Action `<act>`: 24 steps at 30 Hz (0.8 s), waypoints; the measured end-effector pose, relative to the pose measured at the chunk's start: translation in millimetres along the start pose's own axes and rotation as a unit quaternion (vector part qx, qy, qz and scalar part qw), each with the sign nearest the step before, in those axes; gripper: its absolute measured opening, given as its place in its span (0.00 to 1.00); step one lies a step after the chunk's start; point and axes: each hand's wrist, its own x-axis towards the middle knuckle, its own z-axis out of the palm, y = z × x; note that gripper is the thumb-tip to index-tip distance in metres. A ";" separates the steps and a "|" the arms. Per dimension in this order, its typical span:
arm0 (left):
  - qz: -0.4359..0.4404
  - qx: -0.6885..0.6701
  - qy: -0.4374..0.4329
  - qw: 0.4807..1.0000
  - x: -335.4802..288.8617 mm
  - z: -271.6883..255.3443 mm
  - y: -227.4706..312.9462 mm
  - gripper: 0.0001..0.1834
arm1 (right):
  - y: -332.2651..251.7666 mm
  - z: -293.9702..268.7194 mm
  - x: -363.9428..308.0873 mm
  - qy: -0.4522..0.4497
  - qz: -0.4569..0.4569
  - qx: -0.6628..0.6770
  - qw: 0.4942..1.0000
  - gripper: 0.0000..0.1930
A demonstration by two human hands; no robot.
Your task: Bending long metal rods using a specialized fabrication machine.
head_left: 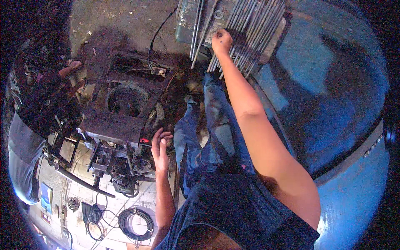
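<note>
Many long thin metal rods (250, 25) lie side by side on a worn flat surface (183, 25) at the top. My right hand (222, 42) is closed above the left part of the rods, arm stretched far forward. Something small and dark shows at its fingers, too unclear to name. A few more rods (197, 35) lie apart, left of that hand. A round washer-like ring (218, 14) rests just beyond it. My left hand (161, 146) hangs beside a dark machine (112, 129), fingers loosely stretched with nothing in them. Near its fingertips is a small red part (144, 141).
A large blue metal surface (333, 83) curves along my right. At the left, another person's arm (68, 70) and grey clothing (26, 154) show beside the machine. Coiled black cable (136, 224) hangs on the pale wall (112, 204). A dark cable (156, 35) crosses the floor.
</note>
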 end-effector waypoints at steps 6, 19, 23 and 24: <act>0.010 0.001 0.005 1.000 -0.5 -1.3 -3.0 0.28 | -19.4 14.0 34.6 -0.023 0.055 0.041 0.997 0.22; 0.054 0.000 0.037 0.998 -28.9 -2.7 5.8 0.24 | -39.2 -62.0 86.7 -0.244 0.126 0.218 0.936 0.16; 0.083 -0.008 0.035 0.996 -51.1 -1.5 14.4 0.23 | -87.4 -169.9 56.5 -0.275 0.068 0.301 0.910 0.09; 0.081 -0.013 0.030 0.996 -55.9 -5.3 7.3 0.23 | -113.3 -197.9 37.9 -0.283 0.025 0.321 0.904 0.10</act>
